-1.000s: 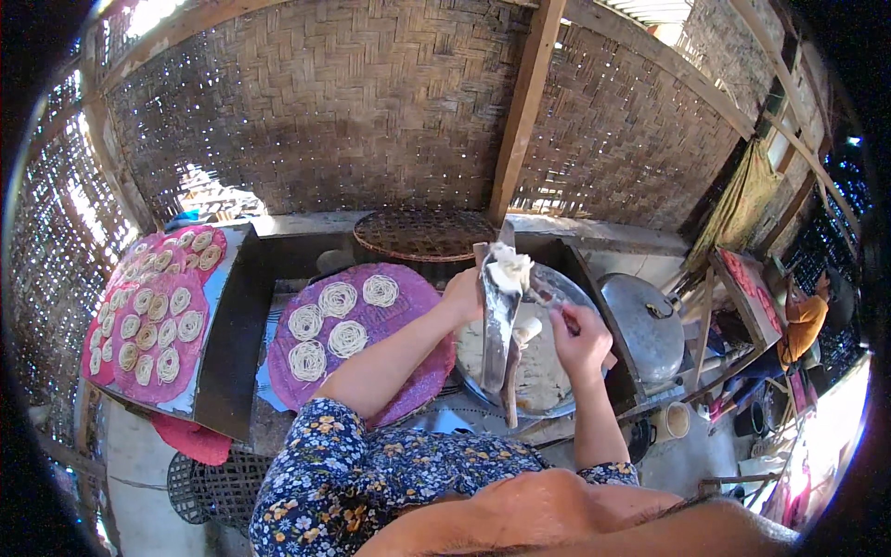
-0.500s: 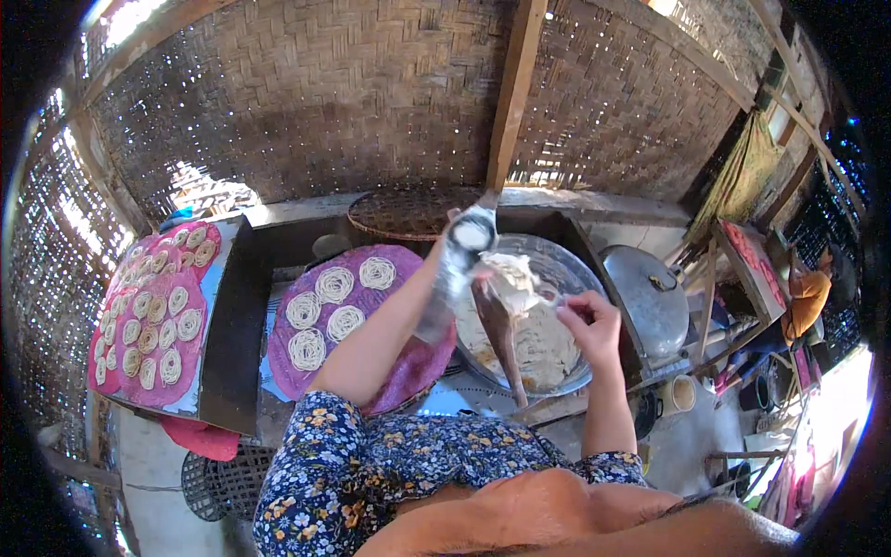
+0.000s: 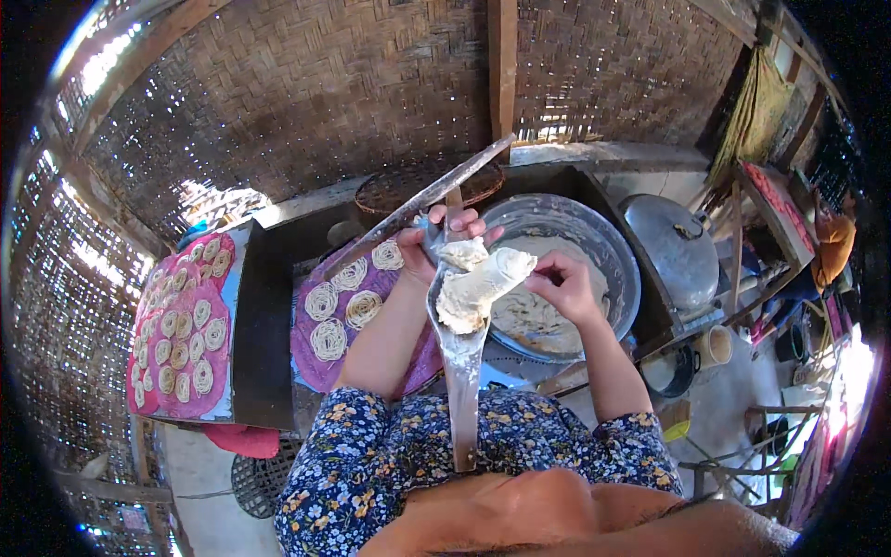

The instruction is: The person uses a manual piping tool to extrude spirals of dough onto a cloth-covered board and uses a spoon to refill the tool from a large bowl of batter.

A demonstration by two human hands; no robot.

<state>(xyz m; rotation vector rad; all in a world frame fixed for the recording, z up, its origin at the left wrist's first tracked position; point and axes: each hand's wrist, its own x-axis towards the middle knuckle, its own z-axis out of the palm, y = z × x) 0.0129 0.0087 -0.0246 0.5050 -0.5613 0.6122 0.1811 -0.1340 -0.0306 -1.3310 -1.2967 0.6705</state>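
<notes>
My left hand point(image 3: 441, 246) is wrapped round the middle of a long-handled hand press point(image 3: 461, 381), held up over the work bench. One of its long bars slants up to the right beyond my fingers, and another hangs down toward my dress. A thick lump of pale, sticky dough point(image 3: 478, 292) sits on the press, partly covering it. My right hand point(image 3: 564, 290) is closed, with fingertips pinched at the right end of that dough. Below and behind is a big metal basin point(image 3: 624, 251) with more pale dough spread inside.
Left of the basin, coiled noodle-like rounds point(image 3: 329, 340) lie on a purple sheet point(image 3: 312, 373). More rounds cover a pink sheet point(image 3: 158, 382) at far left. A lidded metal pot point(image 3: 670, 251) stands right of the basin. A woven tray point(image 3: 380, 192) leans behind. A person point(image 3: 832, 251) is at far right.
The press has swung round, and its bars now spread apart. The dough has moved from above the basin onto the press, nearer to me. My right hand has shifted slightly left and up.
</notes>
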